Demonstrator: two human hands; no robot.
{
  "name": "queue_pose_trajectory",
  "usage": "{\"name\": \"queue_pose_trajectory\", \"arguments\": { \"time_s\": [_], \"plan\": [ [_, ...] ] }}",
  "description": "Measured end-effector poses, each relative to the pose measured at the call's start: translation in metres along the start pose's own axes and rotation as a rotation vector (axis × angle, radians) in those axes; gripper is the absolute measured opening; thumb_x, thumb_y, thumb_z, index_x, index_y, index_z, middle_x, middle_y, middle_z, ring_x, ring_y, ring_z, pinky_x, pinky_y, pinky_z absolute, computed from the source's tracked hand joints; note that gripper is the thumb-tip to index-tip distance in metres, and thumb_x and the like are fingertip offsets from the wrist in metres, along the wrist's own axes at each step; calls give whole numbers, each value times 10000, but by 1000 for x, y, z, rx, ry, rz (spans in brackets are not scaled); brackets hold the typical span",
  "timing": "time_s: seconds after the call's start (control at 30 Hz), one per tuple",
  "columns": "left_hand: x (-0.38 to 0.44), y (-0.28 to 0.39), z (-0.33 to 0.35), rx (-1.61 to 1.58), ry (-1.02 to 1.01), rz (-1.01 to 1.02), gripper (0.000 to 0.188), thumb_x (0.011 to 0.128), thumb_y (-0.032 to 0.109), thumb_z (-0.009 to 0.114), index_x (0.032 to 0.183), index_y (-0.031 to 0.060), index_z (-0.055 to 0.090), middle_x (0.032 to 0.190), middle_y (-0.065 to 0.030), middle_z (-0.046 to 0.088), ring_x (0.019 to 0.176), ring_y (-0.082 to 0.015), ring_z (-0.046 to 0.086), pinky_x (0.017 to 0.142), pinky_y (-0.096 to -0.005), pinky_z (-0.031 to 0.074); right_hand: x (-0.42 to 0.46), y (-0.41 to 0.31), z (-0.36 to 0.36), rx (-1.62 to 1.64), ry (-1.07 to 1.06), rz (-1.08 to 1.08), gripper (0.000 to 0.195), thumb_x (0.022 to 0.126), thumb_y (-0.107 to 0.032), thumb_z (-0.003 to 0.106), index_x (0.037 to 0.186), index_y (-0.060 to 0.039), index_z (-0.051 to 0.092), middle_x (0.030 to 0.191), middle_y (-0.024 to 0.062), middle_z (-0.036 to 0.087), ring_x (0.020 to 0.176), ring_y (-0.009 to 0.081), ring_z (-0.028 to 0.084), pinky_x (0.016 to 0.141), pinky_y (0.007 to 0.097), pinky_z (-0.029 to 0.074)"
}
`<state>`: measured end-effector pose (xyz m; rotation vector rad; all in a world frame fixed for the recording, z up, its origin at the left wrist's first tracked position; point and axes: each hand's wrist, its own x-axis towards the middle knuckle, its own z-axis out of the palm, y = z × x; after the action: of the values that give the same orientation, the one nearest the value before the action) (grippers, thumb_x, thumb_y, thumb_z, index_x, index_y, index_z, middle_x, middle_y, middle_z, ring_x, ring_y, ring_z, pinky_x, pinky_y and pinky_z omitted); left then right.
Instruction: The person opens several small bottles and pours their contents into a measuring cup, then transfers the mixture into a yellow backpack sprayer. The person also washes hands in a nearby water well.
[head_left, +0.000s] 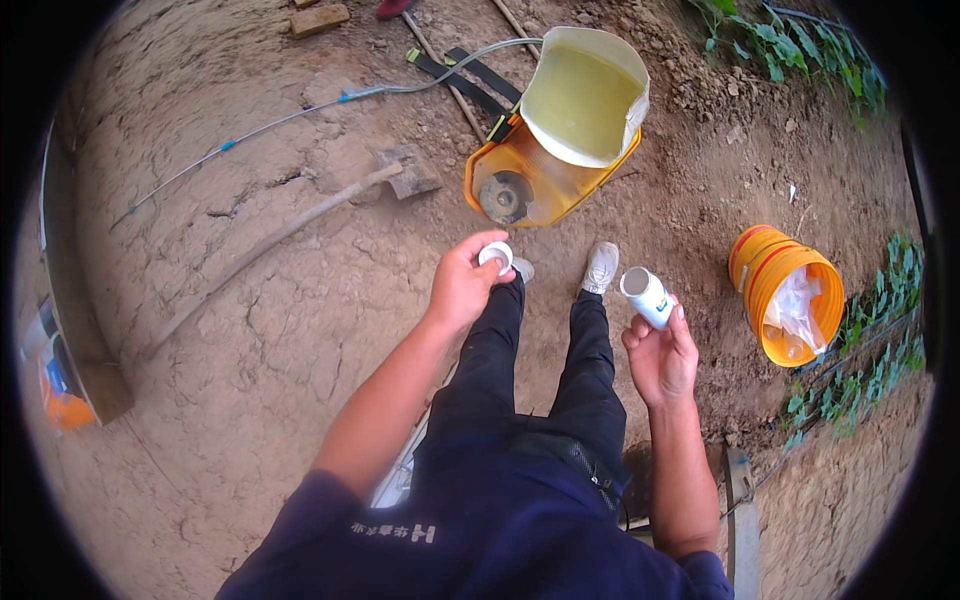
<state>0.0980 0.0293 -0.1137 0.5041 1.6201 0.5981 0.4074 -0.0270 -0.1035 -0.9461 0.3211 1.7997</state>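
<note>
My left hand pinches a white round cap, its hollow side facing up. My right hand holds a small white plastic bottle with a coloured label, tilted to the left. The bottle's cap is off; whether the grey disc at its mouth is a seal or the opening, I cannot tell. Beyond both hands, a yellow-orange knapsack sprayer rests on the soil. A cut white plastic container sits over it with pale yellow liquid inside.
From the sprayer, a hose and spray lance stretch left, near black straps. A long-handled shovel lies on the ground at left. The orange bucket at right lies tipped, holding clear plastic bags. Green plants grow along the right side.
</note>
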Motion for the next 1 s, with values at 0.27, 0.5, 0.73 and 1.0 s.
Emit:
{"name": "queue_pose_trajectory", "arguments": {
  "time_s": [0.27,0.5,0.73,1.0],
  "plan": [
    [102,-14,-11,118,105,134,296,1085,-15,595,1368,-40,674,1128,-143,750,858,-188,759,750,-315,662,18,6,-2,-81,57,-20,274,1131,-338,618,1312,-137,577,1099,59,691,885,196,626,757,373,486],
    [154,-5,-12,370,257,190,297,1138,89,548,1412,10,631,1130,-151,754,819,-169,756,668,-302,627,27,18,-1,-89,67,-44,285,1130,-343,619,1319,-134,580,1126,65,696,882,198,631,757,373,495],
    [208,-15,-15,830,385,618,183,967,70,770,1140,19,799,1014,-161,725,921,-309,730,863,-420,582,30,30,-16,-92,49,-50,300,1136,-336,608,1353,-131,591,1185,84,710,895,210,637,764,383,498],
    [226,-17,-11,850,353,544,203,911,80,828,1072,-3,737,1082,-167,734,946,-306,744,837,-419,593,43,37,-11,-75,4,-28,321,1126,-298,621,1389,-117,593,1230,106,722,922,227,667,782,400,506]
  ]
}}
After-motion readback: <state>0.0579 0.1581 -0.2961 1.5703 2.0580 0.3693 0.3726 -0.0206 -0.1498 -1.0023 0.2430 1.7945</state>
